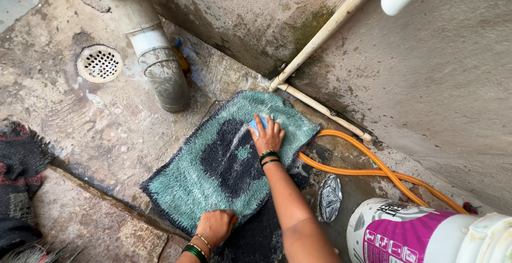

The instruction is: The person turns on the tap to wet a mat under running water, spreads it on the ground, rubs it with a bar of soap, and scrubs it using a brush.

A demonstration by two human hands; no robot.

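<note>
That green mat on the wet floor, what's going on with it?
A person is crouched over a teal and dark shaggy mat spread on wet concrete floor. Their right hand presses a small blue block, possibly soap, onto the mat's far end, where a pale streak shows. Their left hand pins the near edge. An orange hose and a white and pink bucket lie close by.

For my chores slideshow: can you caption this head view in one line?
Right hand presses a blue bar on a wet teal mat; left hand holds its near edge.
</note>
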